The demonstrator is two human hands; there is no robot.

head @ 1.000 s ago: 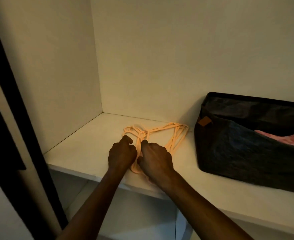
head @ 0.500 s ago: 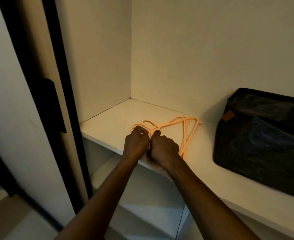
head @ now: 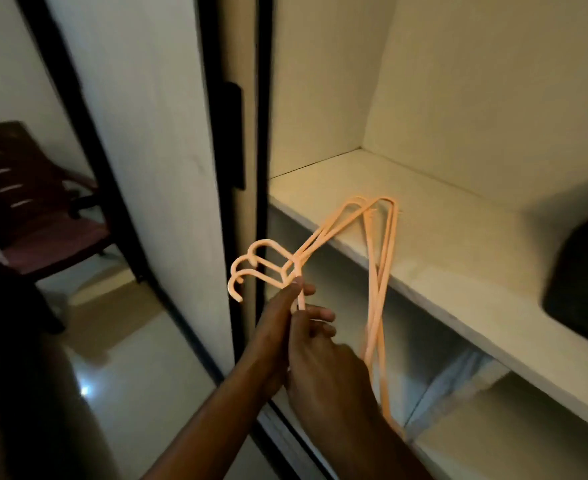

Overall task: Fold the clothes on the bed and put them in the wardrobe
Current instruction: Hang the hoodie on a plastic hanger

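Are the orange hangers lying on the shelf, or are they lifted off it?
Lifted. Both hands, left hand and right hand, grip the orange hangers near the hooks, in the air in front of the shelf.

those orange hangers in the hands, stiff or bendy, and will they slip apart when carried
The orange plastic hangers look fairly stiff: their thin bars stay straight though held only near the hooks. Probably light, since the left hand and right hand manage the bunch with fingertips. The loose frames already splay, so they may slide or tangle.
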